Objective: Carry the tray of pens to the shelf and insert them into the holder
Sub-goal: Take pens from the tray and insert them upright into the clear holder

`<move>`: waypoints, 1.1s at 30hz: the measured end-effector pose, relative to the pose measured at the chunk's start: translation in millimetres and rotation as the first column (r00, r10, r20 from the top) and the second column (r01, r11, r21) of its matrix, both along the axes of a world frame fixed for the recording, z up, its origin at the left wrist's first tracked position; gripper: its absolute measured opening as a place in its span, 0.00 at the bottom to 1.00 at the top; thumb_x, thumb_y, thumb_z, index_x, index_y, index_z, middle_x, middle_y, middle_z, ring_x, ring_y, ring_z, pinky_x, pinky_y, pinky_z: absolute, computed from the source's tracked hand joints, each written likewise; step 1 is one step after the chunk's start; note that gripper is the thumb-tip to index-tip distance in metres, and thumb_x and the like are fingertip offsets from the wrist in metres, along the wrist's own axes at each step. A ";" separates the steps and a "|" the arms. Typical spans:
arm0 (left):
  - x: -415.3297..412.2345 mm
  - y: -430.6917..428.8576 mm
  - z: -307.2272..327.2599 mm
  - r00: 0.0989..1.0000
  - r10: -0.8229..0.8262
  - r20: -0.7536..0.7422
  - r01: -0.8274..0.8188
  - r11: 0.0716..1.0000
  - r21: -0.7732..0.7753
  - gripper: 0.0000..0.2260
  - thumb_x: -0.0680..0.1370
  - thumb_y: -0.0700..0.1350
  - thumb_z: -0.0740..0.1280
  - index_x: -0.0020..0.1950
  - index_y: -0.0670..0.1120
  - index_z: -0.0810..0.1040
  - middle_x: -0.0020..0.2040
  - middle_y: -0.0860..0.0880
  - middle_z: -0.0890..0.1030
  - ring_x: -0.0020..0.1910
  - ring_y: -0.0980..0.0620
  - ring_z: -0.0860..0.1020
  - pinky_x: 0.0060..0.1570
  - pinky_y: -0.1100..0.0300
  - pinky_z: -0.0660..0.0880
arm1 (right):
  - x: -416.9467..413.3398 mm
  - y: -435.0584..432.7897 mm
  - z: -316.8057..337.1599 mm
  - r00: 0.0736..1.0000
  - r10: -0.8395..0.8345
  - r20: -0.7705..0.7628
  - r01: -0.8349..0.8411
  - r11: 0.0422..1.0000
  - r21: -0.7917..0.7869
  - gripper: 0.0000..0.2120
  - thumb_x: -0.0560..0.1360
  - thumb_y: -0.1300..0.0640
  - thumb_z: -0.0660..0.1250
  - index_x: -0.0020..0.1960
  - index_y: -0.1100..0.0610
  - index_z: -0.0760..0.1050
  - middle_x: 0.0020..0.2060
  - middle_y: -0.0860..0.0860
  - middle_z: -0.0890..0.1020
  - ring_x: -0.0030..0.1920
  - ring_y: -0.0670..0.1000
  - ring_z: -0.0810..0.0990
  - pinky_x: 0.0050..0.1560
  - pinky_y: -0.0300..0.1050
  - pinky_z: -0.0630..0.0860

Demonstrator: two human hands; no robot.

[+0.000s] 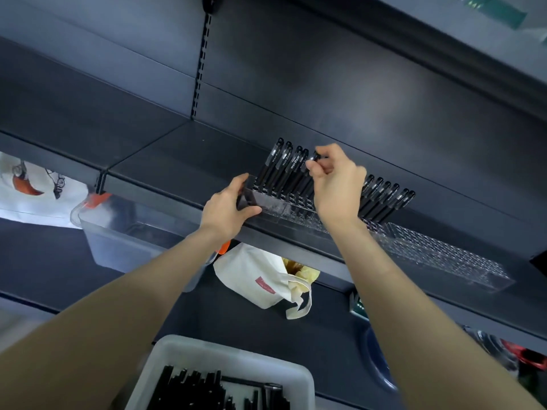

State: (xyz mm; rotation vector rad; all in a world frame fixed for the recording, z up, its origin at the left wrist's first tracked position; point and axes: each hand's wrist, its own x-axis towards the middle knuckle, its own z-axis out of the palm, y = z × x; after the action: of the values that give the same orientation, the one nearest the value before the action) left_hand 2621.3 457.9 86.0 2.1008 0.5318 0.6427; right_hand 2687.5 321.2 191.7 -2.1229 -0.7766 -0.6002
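A clear plastic pen holder point(438, 255) with many small holes runs along the front of the dark shelf point(177, 161). Several black pens point(281, 170) stand in its left part and several more black pens point(384, 199) further right. My right hand point(337, 184) pinches the cap end of one black pen point(314, 157) that stands among the left group. My left hand point(228, 208) grips the holder's left end. A white tray point(183, 359) with many black pens in it lies at the bottom of the view, below my arms.
A clear plastic bin point(124, 241) hangs under the shelf at left. A cream cloth bag point(263, 279) lies on the lower shelf. Another shelf point(444, 54) overhangs above. A blue round object point(376, 359) and red items point(527, 356) sit at lower right.
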 end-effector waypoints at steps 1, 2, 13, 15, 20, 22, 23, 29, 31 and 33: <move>0.0 0.0 -0.1 1.000 -0.005 0.003 0.005 1.000 0.000 0.32 0.74 0.50 0.71 0.74 0.52 0.60 0.65 0.47 0.76 0.64 0.45 0.74 0.64 0.49 0.70 | 0.5 0.8 1.7 1.000 0.004 -0.001 -0.004 1.000 -0.014 0.09 0.76 0.61 0.67 0.56 0.59 0.78 0.44 0.57 0.84 0.44 0.54 0.82 0.52 0.43 0.76; 0.1 0.1 -0.3 1.000 -0.008 0.007 0.008 1.000 0.000 0.32 0.74 0.50 0.71 0.74 0.52 0.60 0.65 0.47 0.76 0.64 0.44 0.74 0.64 0.48 0.70 | 0.8 1.5 3.8 1.000 0.007 -0.005 -0.007 0.999 -0.032 0.09 0.76 0.62 0.67 0.56 0.60 0.78 0.43 0.57 0.84 0.44 0.54 0.82 0.53 0.46 0.77; 0.2 -0.3 0.4 1.000 -0.002 -0.006 0.002 1.000 0.004 0.32 0.74 0.50 0.71 0.74 0.52 0.60 0.66 0.46 0.75 0.64 0.43 0.73 0.62 0.51 0.69 | 7.7 4.6 15.6 1.000 0.007 -0.016 -0.011 0.974 -0.227 0.10 0.76 0.65 0.63 0.56 0.60 0.77 0.44 0.59 0.83 0.47 0.60 0.79 0.51 0.53 0.76; -0.1 -0.4 0.9 1.000 -0.007 -0.011 0.007 1.000 -0.001 0.32 0.74 0.49 0.71 0.74 0.52 0.60 0.67 0.47 0.74 0.64 0.43 0.73 0.62 0.51 0.70 | 7.7 5.5 11.5 1.000 0.009 -0.006 -0.010 0.961 -0.275 0.10 0.77 0.65 0.62 0.57 0.61 0.77 0.44 0.59 0.83 0.48 0.61 0.79 0.52 0.53 0.76; -1.3 -1.2 3.2 0.999 -0.015 -0.030 0.016 1.000 0.004 0.32 0.75 0.49 0.70 0.75 0.51 0.59 0.67 0.47 0.74 0.65 0.44 0.72 0.63 0.51 0.69 | 7.4 5.1 -1.0 0.999 0.001 -0.045 -0.011 0.977 -0.213 0.12 0.78 0.62 0.63 0.61 0.59 0.76 0.46 0.59 0.84 0.48 0.60 0.81 0.55 0.54 0.75; -2.7 -2.2 3.2 0.999 -0.019 -0.043 0.019 1.000 0.008 0.32 0.75 0.48 0.70 0.75 0.51 0.58 0.68 0.47 0.73 0.66 0.44 0.72 0.64 0.52 0.68 | 5.7 2.1 -4.2 0.999 -0.002 -0.039 -0.006 0.977 -0.213 0.14 0.78 0.62 0.63 0.64 0.58 0.74 0.46 0.57 0.84 0.49 0.58 0.81 0.59 0.47 0.71; -4.3 -2.7 2.7 0.998 -0.025 -0.053 0.026 1.000 0.015 0.33 0.75 0.48 0.69 0.76 0.50 0.57 0.69 0.46 0.72 0.67 0.44 0.71 0.65 0.52 0.68 | 4.0 -0.3 -5.8 1.000 -0.007 -0.028 0.001 0.978 -0.210 0.15 0.79 0.61 0.62 0.65 0.57 0.73 0.46 0.56 0.84 0.49 0.56 0.80 0.59 0.41 0.68; -35.7 -16.3 -16.7 0.999 -0.044 0.009 0.041 0.983 0.176 0.28 0.77 0.45 0.68 0.74 0.41 0.61 0.71 0.45 0.67 0.69 0.47 0.66 0.68 0.56 0.63 | -18.9 -19.7 -29.9 1.000 0.003 -0.030 -0.006 0.996 -0.085 0.16 0.77 0.63 0.65 0.65 0.58 0.73 0.47 0.54 0.84 0.46 0.52 0.82 0.51 0.32 0.69; -57.1 -25.1 -35.4 0.999 -0.043 0.026 0.034 0.955 0.294 0.25 0.77 0.46 0.67 0.72 0.41 0.65 0.71 0.45 0.68 0.69 0.46 0.67 0.66 0.52 0.66 | -29.9 -28.4 -52.9 0.998 0.017 -0.064 -0.020 0.999 -0.049 0.16 0.76 0.63 0.67 0.63 0.59 0.74 0.49 0.55 0.83 0.47 0.52 0.82 0.52 0.40 0.75; -79.9 -34.5 -59.1 0.997 -0.075 0.012 0.065 0.922 0.382 0.22 0.77 0.48 0.64 0.69 0.42 0.69 0.69 0.45 0.70 0.65 0.44 0.71 0.60 0.47 0.71 | -44.1 -39.5 -83.5 0.993 0.030 -0.114 -0.034 0.999 -0.032 0.15 0.75 0.63 0.67 0.62 0.59 0.74 0.50 0.55 0.82 0.47 0.53 0.81 0.51 0.48 0.78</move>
State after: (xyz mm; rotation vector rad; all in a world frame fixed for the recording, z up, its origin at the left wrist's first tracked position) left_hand 2541.4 423.3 26.9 2.4596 0.3325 0.7805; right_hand 2643.4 281.7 108.2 -2.1514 -0.7607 -0.4476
